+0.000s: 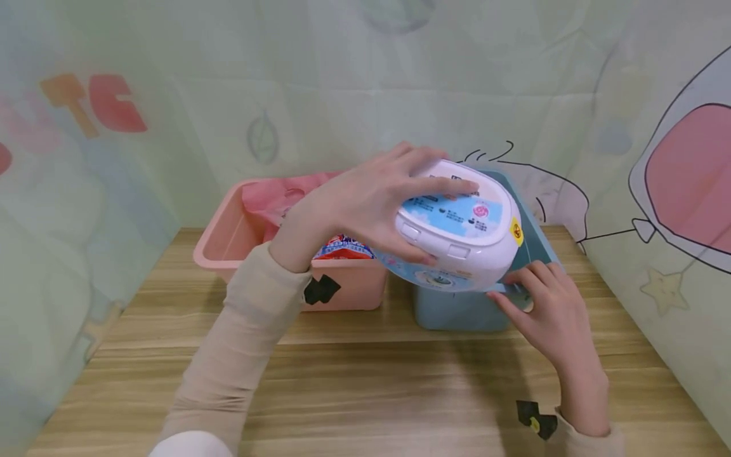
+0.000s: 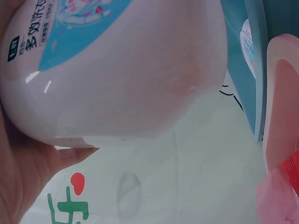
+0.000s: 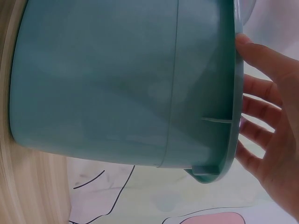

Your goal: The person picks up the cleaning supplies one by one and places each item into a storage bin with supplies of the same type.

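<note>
My left hand grips a white tub of laundry product with a blue label, fingers spread over its lid and thumb along its side. The tub is tilted above the blue-green bin, partly hiding the bin's opening. In the left wrist view, the tub's glossy body fills the upper left. At the bin's near right corner, my right hand pinches the rim, thumb outside and fingers over the inner side. The right wrist view shows that rim between thumb and fingers.
Left of the blue-green bin stands a pink bin holding a pink bag and a red-and-blue packet. Both bins rest on a wooden table. A printed cloth hangs behind and along the sides.
</note>
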Demonstrator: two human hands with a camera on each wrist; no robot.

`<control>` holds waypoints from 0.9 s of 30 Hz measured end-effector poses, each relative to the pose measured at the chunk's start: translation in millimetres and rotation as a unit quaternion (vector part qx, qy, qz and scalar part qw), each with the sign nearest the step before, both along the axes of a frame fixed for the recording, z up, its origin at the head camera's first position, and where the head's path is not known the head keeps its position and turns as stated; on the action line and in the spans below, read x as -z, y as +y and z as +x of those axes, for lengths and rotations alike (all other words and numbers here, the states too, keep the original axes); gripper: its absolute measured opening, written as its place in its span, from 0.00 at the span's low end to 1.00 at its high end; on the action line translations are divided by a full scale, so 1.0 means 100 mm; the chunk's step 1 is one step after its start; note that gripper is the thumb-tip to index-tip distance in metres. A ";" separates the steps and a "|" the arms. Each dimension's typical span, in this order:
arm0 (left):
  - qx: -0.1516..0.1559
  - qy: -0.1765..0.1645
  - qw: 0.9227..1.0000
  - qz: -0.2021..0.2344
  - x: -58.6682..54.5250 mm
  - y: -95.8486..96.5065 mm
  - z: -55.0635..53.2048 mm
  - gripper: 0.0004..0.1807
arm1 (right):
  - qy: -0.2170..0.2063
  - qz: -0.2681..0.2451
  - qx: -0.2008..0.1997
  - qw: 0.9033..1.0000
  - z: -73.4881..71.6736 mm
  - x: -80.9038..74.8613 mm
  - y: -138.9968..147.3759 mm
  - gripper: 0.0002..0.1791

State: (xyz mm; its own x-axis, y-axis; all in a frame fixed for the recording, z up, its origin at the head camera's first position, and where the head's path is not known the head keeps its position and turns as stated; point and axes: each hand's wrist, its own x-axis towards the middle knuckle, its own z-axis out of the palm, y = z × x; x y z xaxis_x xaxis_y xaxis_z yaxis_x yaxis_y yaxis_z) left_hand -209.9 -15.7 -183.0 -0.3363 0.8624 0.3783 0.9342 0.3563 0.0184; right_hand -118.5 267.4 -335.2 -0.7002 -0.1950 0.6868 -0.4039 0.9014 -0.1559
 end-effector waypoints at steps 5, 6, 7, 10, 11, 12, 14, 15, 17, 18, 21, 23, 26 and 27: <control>-0.009 -0.019 1.000 -0.001 -0.02 0.06 -0.07 0.45 | 0.009 0.001 0.000 1.000 0.00 0.00 -0.01 0.18; -0.011 -0.023 1.000 -0.003 -0.02 0.07 -0.08 0.45 | 0.011 0.001 0.000 1.000 0.00 0.00 -0.01 0.18; -0.013 -0.025 1.000 -0.004 -0.03 0.09 -0.09 0.45 | 0.013 0.002 -0.001 1.000 0.00 0.00 -0.01 0.18; -0.015 -0.029 0.999 -0.006 -0.04 0.13 -0.12 0.45 | 0.014 0.002 -0.002 1.000 0.00 0.00 -0.01 0.18; -0.016 -0.031 0.999 -0.007 -0.05 0.14 -0.13 0.45 | 0.014 0.002 -0.002 1.000 0.00 0.00 -0.01 0.18; -0.018 -0.033 0.999 -0.009 -0.06 0.16 -0.14 0.44 | 0.014 0.002 -0.003 1.000 0.00 0.00 -0.01 0.18; -0.023 -0.034 0.999 -0.015 -0.07 0.18 -0.15 0.45 | 0.015 0.003 -0.004 1.000 0.00 0.00 0.00 0.18; -0.025 -0.034 0.999 -0.018 -0.07 0.20 -0.15 0.45 | 0.016 0.002 -0.007 1.000 0.00 0.01 0.00 0.17; -0.029 -0.032 0.999 -0.026 -0.08 0.23 -0.16 0.45 | 0.022 0.000 -0.013 1.000 0.00 0.01 0.01 0.17; -0.030 -0.031 0.999 -0.030 -0.09 0.25 -0.16 0.45 | 0.024 -0.004 -0.016 1.000 0.00 0.02 0.01 0.18; -0.028 -0.027 0.999 -0.038 -0.11 0.30 -0.17 0.45 | 0.031 -0.014 -0.025 0.999 -0.01 0.02 0.01 0.26; -0.025 -0.025 0.998 -0.044 -0.12 0.34 -0.19 0.45 | 0.033 -0.017 -0.028 0.999 -0.01 0.02 0.01 0.29; -0.028 -0.026 0.997 -0.060 -0.13 0.41 -0.21 0.45 | 0.034 -0.020 -0.028 0.999 -0.01 0.01 0.01 0.32; -0.030 -0.027 0.997 -0.066 -0.14 0.43 -0.21 0.45 | 0.033 -0.019 -0.027 0.999 0.00 0.01 0.01 0.33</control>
